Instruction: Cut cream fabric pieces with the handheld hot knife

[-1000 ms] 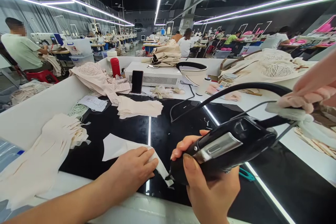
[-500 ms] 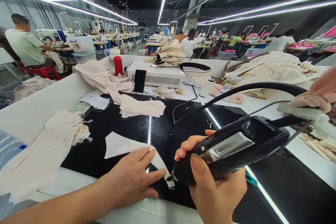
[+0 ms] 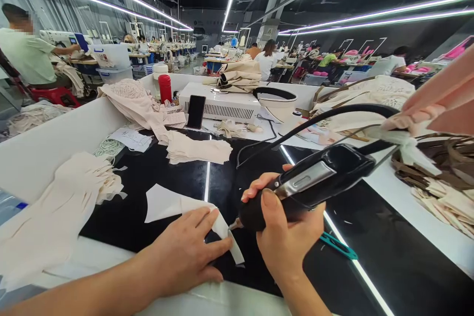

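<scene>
The left hand (image 3: 188, 244) is resting on a white fabric piece (image 3: 162, 203) lying on the black table (image 3: 129, 224), its grip spread wide. The right hand (image 3: 285, 237) is holding a black corded hand tool (image 3: 333, 163), grip wrapped around it, tip pointing at the fabric's narrow end; stacked beige cloth pieces (image 3: 198, 149) are lying farther back.

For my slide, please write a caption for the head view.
Left hand rests on white material on a black tabletop; right hand grips a black corded handheld tool.
</scene>
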The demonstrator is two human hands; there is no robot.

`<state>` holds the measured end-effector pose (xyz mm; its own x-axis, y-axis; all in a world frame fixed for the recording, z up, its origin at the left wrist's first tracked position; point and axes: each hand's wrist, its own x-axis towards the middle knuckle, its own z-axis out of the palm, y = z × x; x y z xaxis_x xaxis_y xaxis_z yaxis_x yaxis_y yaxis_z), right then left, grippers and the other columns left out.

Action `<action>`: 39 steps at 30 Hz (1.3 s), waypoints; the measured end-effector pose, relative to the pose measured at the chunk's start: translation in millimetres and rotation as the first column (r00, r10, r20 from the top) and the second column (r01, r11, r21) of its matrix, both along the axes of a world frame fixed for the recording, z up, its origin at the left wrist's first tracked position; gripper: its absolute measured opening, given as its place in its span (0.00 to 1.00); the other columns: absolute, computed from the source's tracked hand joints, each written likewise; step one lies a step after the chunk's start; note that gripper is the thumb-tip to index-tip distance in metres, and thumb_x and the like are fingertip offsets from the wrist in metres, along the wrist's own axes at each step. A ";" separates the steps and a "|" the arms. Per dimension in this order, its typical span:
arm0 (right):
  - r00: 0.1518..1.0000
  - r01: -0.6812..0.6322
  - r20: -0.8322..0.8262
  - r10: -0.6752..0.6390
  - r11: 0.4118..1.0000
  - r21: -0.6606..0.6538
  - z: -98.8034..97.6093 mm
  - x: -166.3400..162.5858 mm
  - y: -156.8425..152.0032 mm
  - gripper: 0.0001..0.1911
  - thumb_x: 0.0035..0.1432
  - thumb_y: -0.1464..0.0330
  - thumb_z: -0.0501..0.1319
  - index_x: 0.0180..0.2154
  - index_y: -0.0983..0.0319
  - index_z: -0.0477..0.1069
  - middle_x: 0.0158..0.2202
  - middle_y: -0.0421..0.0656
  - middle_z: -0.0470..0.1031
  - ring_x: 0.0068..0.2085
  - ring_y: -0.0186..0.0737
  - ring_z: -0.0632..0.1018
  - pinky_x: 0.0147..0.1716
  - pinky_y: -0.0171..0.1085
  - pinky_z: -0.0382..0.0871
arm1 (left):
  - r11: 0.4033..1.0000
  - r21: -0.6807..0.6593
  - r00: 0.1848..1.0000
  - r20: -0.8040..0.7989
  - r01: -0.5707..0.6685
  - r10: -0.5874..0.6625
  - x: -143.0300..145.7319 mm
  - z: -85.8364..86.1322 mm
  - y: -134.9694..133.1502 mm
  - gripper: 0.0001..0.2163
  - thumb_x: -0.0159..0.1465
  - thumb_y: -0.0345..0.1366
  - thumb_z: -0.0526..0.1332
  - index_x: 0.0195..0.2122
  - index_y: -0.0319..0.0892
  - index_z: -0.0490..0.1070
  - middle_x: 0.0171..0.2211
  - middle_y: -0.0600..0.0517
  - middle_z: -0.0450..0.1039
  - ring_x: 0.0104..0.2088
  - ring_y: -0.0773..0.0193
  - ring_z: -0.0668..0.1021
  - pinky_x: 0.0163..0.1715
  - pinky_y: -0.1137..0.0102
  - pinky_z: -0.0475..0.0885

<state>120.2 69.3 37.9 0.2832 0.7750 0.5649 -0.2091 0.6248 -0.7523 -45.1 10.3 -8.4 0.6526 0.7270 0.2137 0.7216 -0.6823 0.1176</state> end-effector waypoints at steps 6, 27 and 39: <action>0.999 -0.012 0.031 0.011 1.000 0.002 2.5 -2.3 0.9 0.13 0.60 0.73 0.69 0.43 0.55 0.70 0.32 0.33 0.79 0.25 0.33 0.77 0.26 0.36 0.77 | 1.000 -0.021 1.000 0.003 0.003 -0.003 -0.6 -1.2 0.1 0.28 0.67 0.53 0.70 0.63 0.46 0.71 0.66 0.31 0.67 0.64 0.35 0.73 0.59 0.45 0.75; 0.998 0.005 0.055 -0.004 1.000 -0.020 3.8 -4.9 -9.6 0.18 0.58 0.72 0.70 0.48 0.55 0.68 0.31 0.34 0.78 0.25 0.34 0.77 0.25 0.36 0.77 | 0.996 -0.069 0.998 0.030 0.062 -0.060 -10.3 6.9 -9.5 0.25 0.71 0.54 0.64 0.64 0.49 0.70 0.66 0.36 0.68 0.65 0.39 0.73 0.61 0.47 0.75; 0.999 -0.041 -0.007 0.041 0.999 0.006 3.5 -5.0 -4.9 0.17 0.59 0.71 0.72 0.47 0.55 0.70 0.32 0.35 0.79 0.25 0.34 0.78 0.26 0.36 0.78 | 0.992 -0.116 0.998 0.016 0.058 -0.057 -12.3 8.1 -9.1 0.24 0.71 0.53 0.65 0.64 0.47 0.70 0.68 0.35 0.66 0.66 0.38 0.72 0.62 0.46 0.73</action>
<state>115.2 64.4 41.4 0.2550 0.7828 0.5676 -0.2401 0.6199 -0.7470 -57.5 1.2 -0.3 0.6917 0.7087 0.1386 0.6796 -0.7037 0.2072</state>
